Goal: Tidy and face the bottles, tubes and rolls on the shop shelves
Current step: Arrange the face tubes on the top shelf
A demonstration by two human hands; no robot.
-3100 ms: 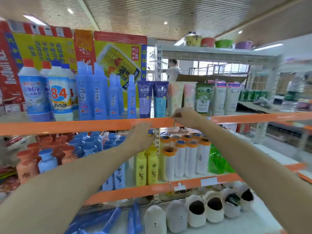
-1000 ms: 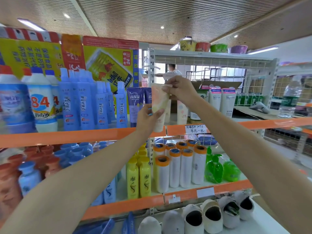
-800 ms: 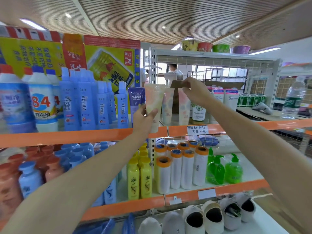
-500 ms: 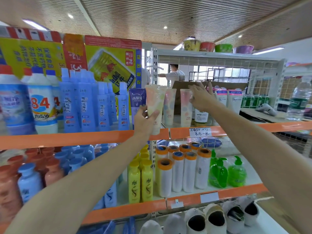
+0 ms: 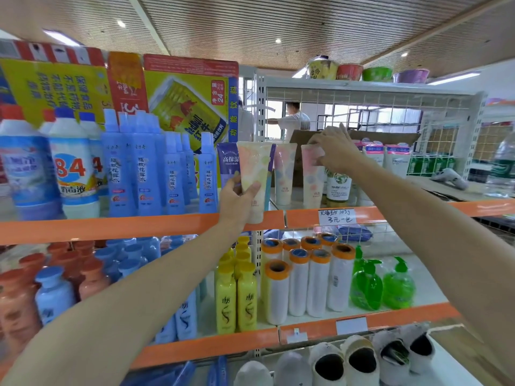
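Note:
My left hand (image 5: 240,200) grips a pastel cream tube (image 5: 254,168), held upright in front of the orange edge of the upper shelf (image 5: 111,225). My right hand (image 5: 335,151) pinches the top of a pink pastel tube (image 5: 311,176) standing on that shelf. Between them stands a second pastel tube (image 5: 284,174). A purple tube (image 5: 228,162) stands just behind the tube in my left hand. On the shelf below, orange-capped white rolls (image 5: 301,280) stand in rows.
Blue bottles (image 5: 145,168) and white "84" bottles (image 5: 73,165) fill the upper shelf's left. Below stand yellow bottles (image 5: 235,296), green pump bottles (image 5: 381,285) and orange and blue bottles (image 5: 55,285). Slippers (image 5: 359,360) line the bottom. A person (image 5: 292,118) stands beyond the shelves.
My right hand let go of the cream tube, moved right along the shelf and took hold of the pink tube's top. My left hand keeps the cream tube upright at the shelf edge.

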